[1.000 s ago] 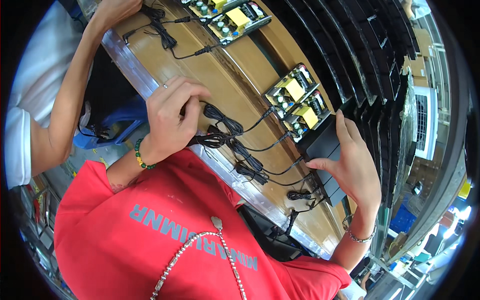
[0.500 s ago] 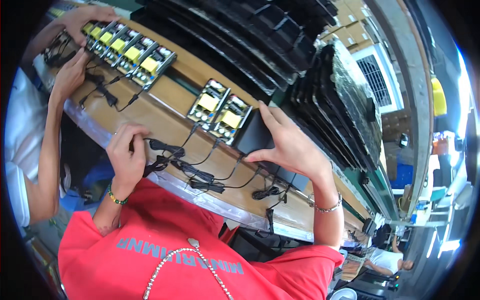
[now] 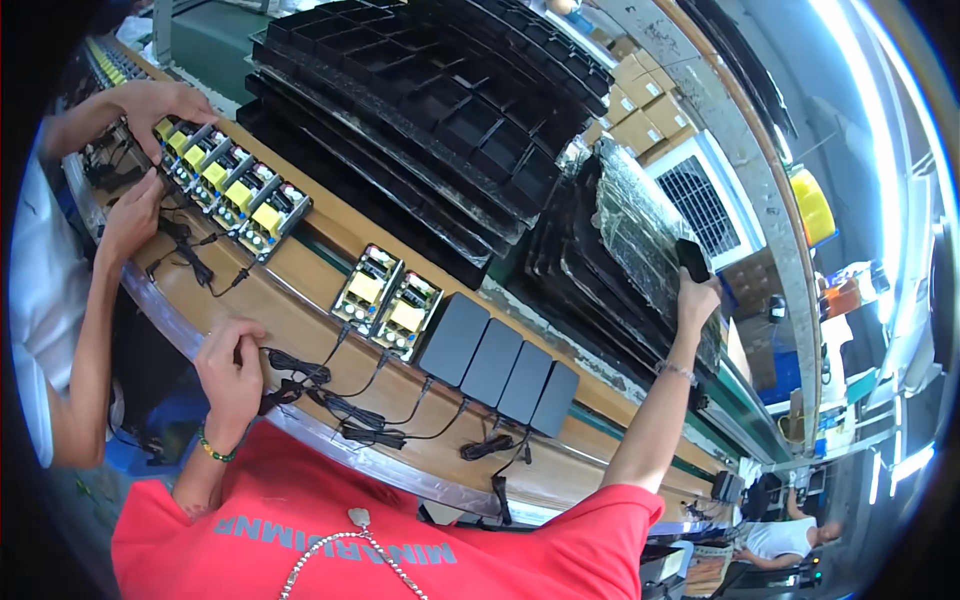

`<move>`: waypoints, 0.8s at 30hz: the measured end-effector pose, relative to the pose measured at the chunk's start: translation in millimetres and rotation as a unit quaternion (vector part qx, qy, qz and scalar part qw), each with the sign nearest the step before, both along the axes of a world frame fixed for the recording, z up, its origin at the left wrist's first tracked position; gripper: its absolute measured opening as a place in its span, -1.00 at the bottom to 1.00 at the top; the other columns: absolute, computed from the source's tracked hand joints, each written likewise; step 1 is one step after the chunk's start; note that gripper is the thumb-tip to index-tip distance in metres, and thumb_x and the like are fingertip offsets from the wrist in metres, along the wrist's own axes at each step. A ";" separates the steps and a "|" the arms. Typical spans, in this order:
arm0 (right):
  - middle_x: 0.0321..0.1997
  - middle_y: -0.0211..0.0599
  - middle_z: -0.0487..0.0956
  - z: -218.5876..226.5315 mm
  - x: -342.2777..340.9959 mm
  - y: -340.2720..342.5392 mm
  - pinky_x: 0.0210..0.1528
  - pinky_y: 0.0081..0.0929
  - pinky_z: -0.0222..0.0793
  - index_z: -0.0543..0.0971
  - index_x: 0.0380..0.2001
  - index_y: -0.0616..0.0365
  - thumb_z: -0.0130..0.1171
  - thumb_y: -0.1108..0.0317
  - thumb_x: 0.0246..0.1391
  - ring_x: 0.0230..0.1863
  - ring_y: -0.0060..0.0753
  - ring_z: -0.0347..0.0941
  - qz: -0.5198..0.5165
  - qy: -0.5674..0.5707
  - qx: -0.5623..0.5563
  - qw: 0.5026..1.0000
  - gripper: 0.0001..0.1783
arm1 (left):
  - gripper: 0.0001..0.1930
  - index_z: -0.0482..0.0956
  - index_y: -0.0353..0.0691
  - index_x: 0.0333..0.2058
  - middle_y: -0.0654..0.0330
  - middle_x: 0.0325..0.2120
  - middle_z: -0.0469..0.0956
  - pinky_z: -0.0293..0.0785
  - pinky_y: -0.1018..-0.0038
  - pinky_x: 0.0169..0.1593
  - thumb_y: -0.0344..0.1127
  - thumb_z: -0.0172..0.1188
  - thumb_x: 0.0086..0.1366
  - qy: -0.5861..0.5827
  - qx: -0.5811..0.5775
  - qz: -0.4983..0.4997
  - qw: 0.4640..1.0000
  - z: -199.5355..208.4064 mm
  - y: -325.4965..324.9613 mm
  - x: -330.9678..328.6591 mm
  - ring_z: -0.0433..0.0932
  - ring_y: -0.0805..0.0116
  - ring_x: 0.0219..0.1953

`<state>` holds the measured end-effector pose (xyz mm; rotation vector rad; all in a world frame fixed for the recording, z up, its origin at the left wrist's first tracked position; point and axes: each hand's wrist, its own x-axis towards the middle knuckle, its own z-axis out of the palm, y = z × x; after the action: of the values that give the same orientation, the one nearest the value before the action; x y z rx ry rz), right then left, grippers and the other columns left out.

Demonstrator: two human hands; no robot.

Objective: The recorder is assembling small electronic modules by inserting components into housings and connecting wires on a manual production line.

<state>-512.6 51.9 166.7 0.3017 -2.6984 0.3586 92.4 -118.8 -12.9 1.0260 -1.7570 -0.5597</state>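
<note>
My right hand [image 3: 698,300] reaches out to the stack of black trays on the far right. Its fingers are closed on a small black plastic case part [image 3: 692,260] at the top of that stack. My left hand [image 3: 230,372] rests at the near edge of the bench, fingers curled beside a coiled black cable [image 3: 296,372]. Whether it grips anything is hidden. Ahead lie two open power supply boards [image 3: 405,316] with yellow transformers. To their right, several closed black adapter cases [image 3: 490,362] stand in a row, with cables trailing toward me.
A co-worker's hands [image 3: 135,205] are at a row of similar boards [image 3: 240,195] on the left. Black tray stacks [image 3: 400,130] rise behind the bench [image 3: 300,300]. Another tray stack [image 3: 630,240] stands at right, near a white-framed fan [image 3: 700,195] and cardboard boxes [image 3: 640,100].
My right hand has left the black cases beside the boards and moved away and right, onto the small black part on the tray stack. My left hand stays curled near the cables.
</note>
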 end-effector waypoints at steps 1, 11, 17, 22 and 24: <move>0.28 0.15 0.46 -5.1 7.0 1.1 0.27 -0.22 0.36 0.28 0.33 0.42 0.41 -0.03 0.08 0.29 -0.03 0.43 0.093 0.038 -0.060 0.993 -0.04 | -0.89 0.56 -0.34 -0.39 0.03 -0.45 0.57 0.47 0.31 -0.27 -0.65 0.09 0.20 -0.008 -0.002 0.005 1.000 1.8 0.0 0.8 0.59 0.05 -0.37; 0.29 -0.14 0.43 -1.4 121.7 9.4 0.27 -0.45 0.31 0.31 0.33 0.33 0.29 0.59 0.18 0.28 -0.37 0.38 0.458 0.008 -0.412 0.788 -0.33 | -0.88 0.56 -0.32 -0.39 0.04 -0.46 0.57 0.45 0.30 -0.28 -0.66 0.09 0.19 -0.015 -0.010 -0.006 1.000 6.6 -1.4 0.0 0.58 0.04 -0.38; 0.31 -0.15 0.41 7.5 182.2 -11.4 0.27 -0.46 0.31 0.32 0.34 0.35 0.29 0.59 0.16 0.27 -0.37 0.39 0.507 -0.029 -0.414 0.755 -0.31 | -0.91 0.56 -0.29 -0.42 0.06 -0.47 0.56 0.43 0.27 -0.32 -0.61 0.14 0.18 -0.027 -0.017 0.005 0.999 0.3 0.3 1.8 0.58 0.03 -0.39; 0.16 -0.16 0.55 27.7 291.0 -49.3 -0.04 -0.50 0.46 0.41 0.28 0.30 0.29 0.44 0.20 -0.07 -0.48 0.55 0.535 -0.087 -0.365 0.757 -0.41 | -0.91 0.57 -0.25 -0.43 0.08 -0.49 0.55 0.43 0.23 -0.33 -0.59 0.18 0.12 -0.019 -0.046 0.000 0.999 4.3 -1.9 -1.2 0.57 0.01 -0.40; -0.07 -0.15 0.62 21.2 331.3 -78.8 -0.24 -0.51 0.44 0.48 0.19 0.28 0.28 0.32 0.24 -0.30 -0.49 0.54 0.511 -0.221 -0.222 0.801 -0.50 | -0.91 0.57 -0.25 -0.44 0.09 -0.49 0.55 0.43 0.23 -0.33 -0.59 0.19 0.11 -0.031 -0.035 0.012 0.999 4.5 -3.1 0.5 0.56 0.02 -0.40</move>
<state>-181.3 -26.9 187.9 1.6955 -2.4551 1.4816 92.9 -122.0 -8.4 1.0230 -1.8037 -0.4523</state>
